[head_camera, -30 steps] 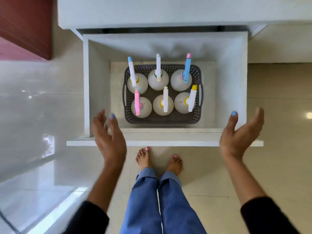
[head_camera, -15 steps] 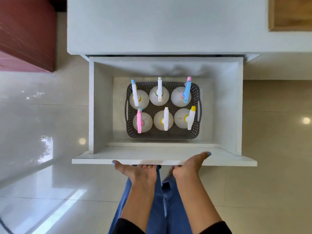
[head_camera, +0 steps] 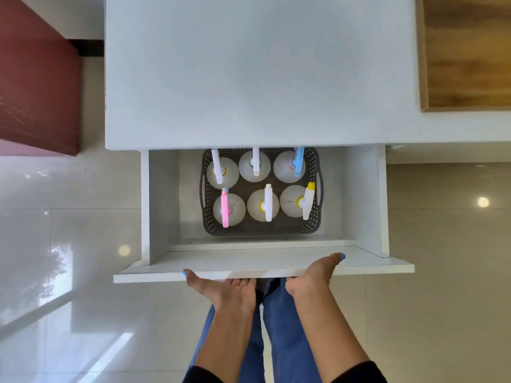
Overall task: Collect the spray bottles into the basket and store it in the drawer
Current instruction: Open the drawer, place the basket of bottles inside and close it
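Note:
A dark grey perforated basket (head_camera: 260,230) stands inside the white drawer (head_camera: 160,205). Several translucent spray bottles stand upright in the basket in two rows. The near row has a pink-trigger bottle (head_camera: 224,208), a white-trigger one (head_camera: 267,203) and a yellow-tipped one (head_camera: 307,201). The far row's nozzle tips are hidden under the cabinet top (head_camera: 260,73). My left hand (head_camera: 224,288) and my right hand (head_camera: 312,277) grip the drawer's front panel (head_camera: 262,264) near its middle, thumbs over the top edge and fingers below it.
The white cabinet top fills the upper middle, with a wooden surface (head_camera: 467,51) to its right and dark red furniture (head_camera: 36,78) to the left. Glossy floor tiles (head_camera: 69,272) lie on both sides. My legs in blue jeans (head_camera: 273,327) are below the drawer front.
My hands came together from wide apart onto the drawer front. The drawer has since slid back under the cabinet, and the far row of bottles now sits partly beneath the top.

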